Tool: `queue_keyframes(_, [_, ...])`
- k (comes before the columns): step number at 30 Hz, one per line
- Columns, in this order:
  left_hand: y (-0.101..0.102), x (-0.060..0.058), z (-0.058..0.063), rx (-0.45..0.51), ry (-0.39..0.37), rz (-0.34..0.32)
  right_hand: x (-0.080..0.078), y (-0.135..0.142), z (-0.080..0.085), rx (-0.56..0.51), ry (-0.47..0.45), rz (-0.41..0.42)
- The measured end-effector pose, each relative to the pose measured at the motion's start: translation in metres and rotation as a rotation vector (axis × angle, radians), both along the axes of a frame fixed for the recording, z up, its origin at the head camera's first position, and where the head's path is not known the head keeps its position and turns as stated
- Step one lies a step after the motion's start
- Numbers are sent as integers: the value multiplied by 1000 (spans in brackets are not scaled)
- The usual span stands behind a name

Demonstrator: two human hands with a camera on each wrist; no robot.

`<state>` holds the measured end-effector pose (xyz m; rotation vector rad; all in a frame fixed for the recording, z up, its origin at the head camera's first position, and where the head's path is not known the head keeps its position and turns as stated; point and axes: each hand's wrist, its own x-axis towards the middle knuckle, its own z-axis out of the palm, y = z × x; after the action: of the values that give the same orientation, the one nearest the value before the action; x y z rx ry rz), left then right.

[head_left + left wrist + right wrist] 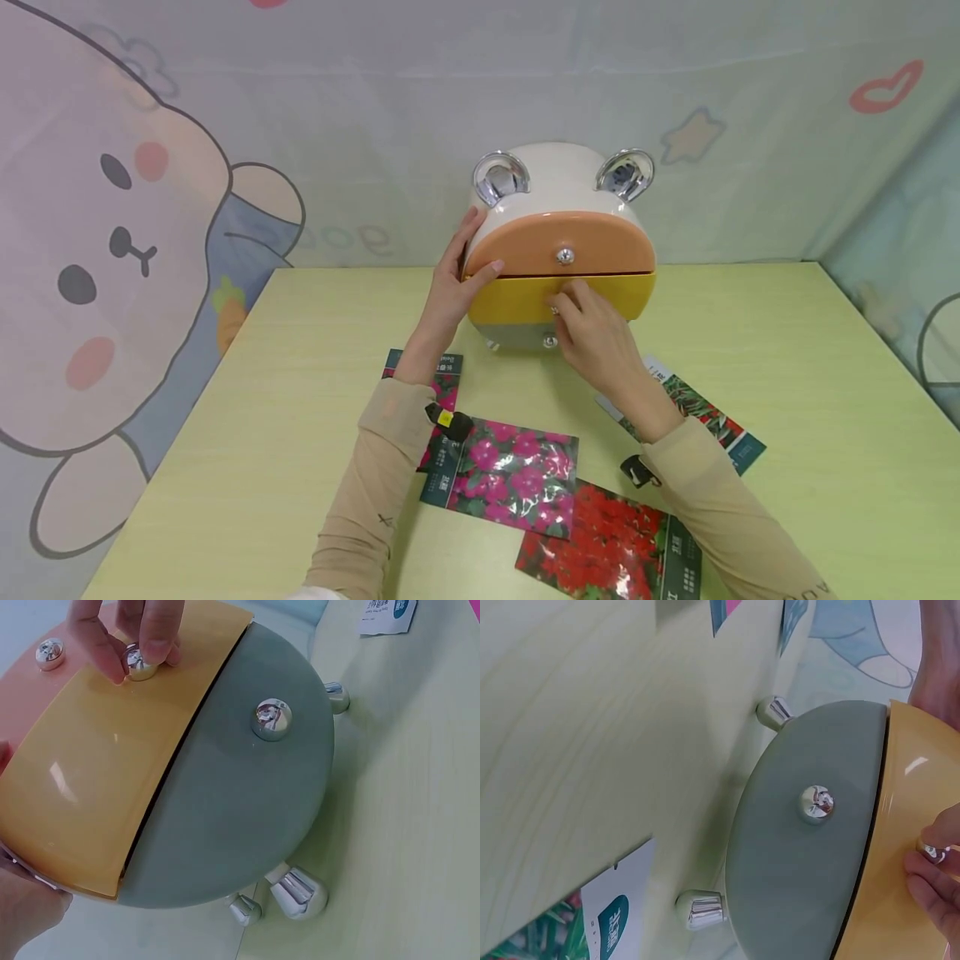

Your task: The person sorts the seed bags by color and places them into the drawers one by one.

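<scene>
A small animal-shaped drawer box (551,171) with silver ears stands at the table's back. Its yellow middle drawer (506,302) sits slightly forward, with a dark gap under the orange top drawer (607,237). My right hand (596,333) pinches that drawer's silver knob (934,853) between thumb and fingers. Along the box's left side lies my left hand (452,287), fingers extended up the side and thumb across the front edge. Below is the grey-green bottom drawer (225,802), flush with the box, with its own silver knob (271,720).
Flower-picture packets lie in front of the box: a pink one (517,475), a red one (611,542) overlapping it, another (450,379) partly under my left forearm, and one (708,412) by my right forearm. A printed curtain (420,125) hangs behind the table (810,375).
</scene>
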<state>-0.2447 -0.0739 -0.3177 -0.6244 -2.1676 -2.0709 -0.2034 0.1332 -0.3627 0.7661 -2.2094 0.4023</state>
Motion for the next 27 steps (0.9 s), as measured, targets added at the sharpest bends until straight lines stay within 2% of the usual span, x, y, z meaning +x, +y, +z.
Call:
queue_keyframes(4, [0, -2, -1, 2, 3, 6, 2, 0, 0, 0, -2, 0])
queue_keyframes(11, [-1, -18, -16, -3, 2, 22, 7, 0, -1, -8, -6, 12])
queue_keyframes(14, [-1, -20, -18, -8, 7, 22, 9, 0, -1, -12, -1, 17])
queue_keyframes(22, [-2, -18, -13, 7, -27, 0, 14, 1, 0, -8, 1, 15])
queue_keyframes(27, [-1, -4, 0, 9, -39, -12, 20, 3, 1, -2, -19, 19])
